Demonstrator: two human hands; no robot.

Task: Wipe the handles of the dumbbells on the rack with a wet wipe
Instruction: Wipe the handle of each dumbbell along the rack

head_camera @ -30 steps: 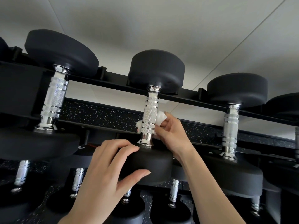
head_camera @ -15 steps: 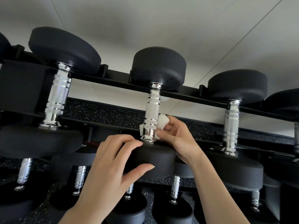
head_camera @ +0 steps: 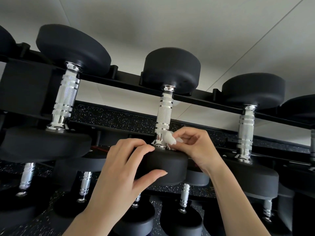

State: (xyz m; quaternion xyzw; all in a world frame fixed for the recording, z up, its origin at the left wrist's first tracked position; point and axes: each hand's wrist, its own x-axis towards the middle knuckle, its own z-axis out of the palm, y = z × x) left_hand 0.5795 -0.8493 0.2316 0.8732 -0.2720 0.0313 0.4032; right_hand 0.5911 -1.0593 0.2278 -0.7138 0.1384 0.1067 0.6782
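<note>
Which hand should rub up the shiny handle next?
The right hand. It already pinches the wipe against the handle at its bottom end. The left hand is busy gripping the weight below.

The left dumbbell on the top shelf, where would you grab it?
Probably by the bare silver handle of the left dumbbell, reaching in from the front. It's a narrow rough bar between two wide black ends, and nothing covers it.

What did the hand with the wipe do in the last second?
The right hand slid the wipe down the middle dumbbell's handle, from about halfway to the bottom end by the near weight. The left hand stayed gripping that weight. The dumbbell stayed on the rack.
</note>
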